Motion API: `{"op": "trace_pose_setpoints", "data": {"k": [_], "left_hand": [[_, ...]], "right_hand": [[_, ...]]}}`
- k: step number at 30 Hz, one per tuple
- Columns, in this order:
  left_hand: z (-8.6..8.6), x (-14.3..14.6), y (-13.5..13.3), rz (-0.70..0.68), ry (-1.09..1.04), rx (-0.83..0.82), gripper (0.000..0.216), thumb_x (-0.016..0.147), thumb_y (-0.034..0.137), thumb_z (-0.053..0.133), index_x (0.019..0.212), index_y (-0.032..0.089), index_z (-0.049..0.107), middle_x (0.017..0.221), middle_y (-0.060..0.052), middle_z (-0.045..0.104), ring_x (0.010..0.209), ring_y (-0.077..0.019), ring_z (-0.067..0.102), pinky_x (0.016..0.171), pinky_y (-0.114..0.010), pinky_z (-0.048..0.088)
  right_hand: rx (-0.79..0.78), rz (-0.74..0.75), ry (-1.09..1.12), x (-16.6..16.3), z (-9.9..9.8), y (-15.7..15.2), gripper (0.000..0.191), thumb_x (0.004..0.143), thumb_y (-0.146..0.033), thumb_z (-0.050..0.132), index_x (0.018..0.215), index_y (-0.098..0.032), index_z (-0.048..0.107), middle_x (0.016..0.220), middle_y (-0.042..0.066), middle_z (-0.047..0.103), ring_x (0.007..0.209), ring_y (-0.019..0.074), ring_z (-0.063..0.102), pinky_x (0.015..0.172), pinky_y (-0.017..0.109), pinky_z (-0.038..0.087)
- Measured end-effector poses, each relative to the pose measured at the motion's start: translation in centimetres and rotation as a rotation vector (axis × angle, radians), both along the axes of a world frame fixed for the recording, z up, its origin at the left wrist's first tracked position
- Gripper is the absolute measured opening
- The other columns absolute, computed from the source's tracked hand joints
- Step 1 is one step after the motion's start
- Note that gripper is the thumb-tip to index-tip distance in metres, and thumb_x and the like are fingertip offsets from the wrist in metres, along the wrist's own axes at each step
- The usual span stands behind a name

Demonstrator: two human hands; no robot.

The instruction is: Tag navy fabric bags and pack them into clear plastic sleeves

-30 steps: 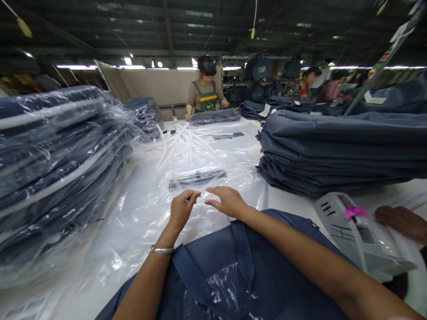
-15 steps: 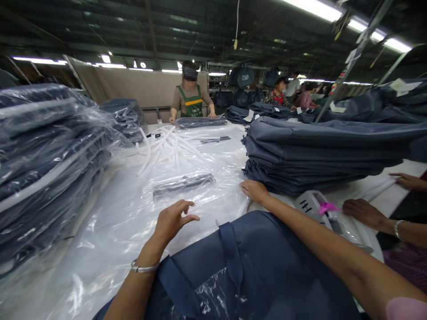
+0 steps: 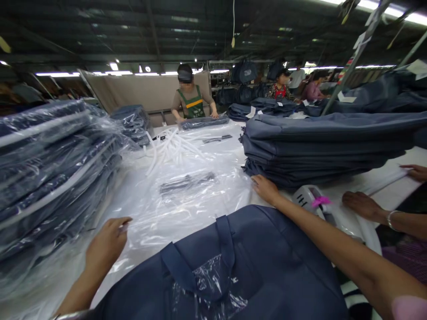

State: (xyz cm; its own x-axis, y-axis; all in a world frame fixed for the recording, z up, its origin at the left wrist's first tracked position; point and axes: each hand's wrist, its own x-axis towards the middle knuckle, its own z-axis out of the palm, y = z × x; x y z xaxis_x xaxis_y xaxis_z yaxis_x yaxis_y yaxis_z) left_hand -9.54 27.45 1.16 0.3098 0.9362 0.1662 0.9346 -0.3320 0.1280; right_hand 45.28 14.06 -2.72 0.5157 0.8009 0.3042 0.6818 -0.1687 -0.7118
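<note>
A large clear plastic bag (image 3: 150, 235) lies on the table, with a dark printed-looking block showing near its middle. At its left side my left hand (image 3: 106, 242) is closed in a pinch on the plastic. My right hand (image 3: 267, 190) pinches the plastic's right edge, beside the tall stack. Close to my body is a navy bag (image 3: 276, 262) with two strap handles (image 3: 225, 242). A small clear plastic piece (image 3: 211, 271) covers part of its front. My right forearm passes over the navy bag's right side.
Plastic-wrapped bags (image 3: 56, 169) are piled at left; folded navy bags (image 3: 316, 146) are stacked at right. White strips (image 3: 176, 146) lie farther back. A co-worker (image 3: 195, 100) stands across the table. Another person's hand (image 3: 363, 205) is near a white device (image 3: 307, 195) with a pink ribbon.
My left hand has moved left and toward me, going from open fingers to a pinch on the plastic. My right hand stays at the plastic's right edge. The view has shifted slightly.
</note>
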Motion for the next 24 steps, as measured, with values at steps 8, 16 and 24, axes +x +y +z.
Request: {"op": "trace_pose_setpoints", "data": {"k": [8,16,24], "left_hand": [[-2.4,-3.9,-1.0,0.010,-0.102,0.048,0.046,0.088,0.028,0.034,0.120,0.015,0.064,0.125,-0.013,0.064,0.114,-0.0293,0.060,0.094,-0.041,0.049],[-3.2,-5.2,-1.8,-0.056,-0.222,-0.086,0.050,0.080,0.044,0.043,0.116,0.020,0.069,0.121,-0.009,0.069,0.114,-0.0289,0.063,0.100,-0.039,0.048],[-1.7,-5.7,-2.3,0.183,-0.361,-0.167,0.057,0.085,0.053,0.041,0.132,0.025,0.058,0.122,-0.005,0.071,0.121,-0.0301,0.062,0.101,-0.043,0.050]], "right_hand": [[0.203,-0.038,0.306,-1.1,2.4,1.7,0.024,0.088,-0.036,0.052,0.094,-0.021,0.070,0.100,0.006,0.071,0.098,0.0227,0.063,0.085,0.032,0.050],[0.269,-0.066,0.751,-1.4,2.8,1.7,0.012,0.089,-0.027,0.054,0.088,-0.021,0.064,0.051,-0.008,0.043,0.040,0.0069,0.039,0.057,0.023,0.053],[0.183,-0.063,0.787,0.0,2.3,0.7,0.007,0.083,-0.023,0.058,0.080,-0.019,0.062,0.070,0.003,0.065,0.058,0.0147,0.061,0.052,0.025,0.051]]}}
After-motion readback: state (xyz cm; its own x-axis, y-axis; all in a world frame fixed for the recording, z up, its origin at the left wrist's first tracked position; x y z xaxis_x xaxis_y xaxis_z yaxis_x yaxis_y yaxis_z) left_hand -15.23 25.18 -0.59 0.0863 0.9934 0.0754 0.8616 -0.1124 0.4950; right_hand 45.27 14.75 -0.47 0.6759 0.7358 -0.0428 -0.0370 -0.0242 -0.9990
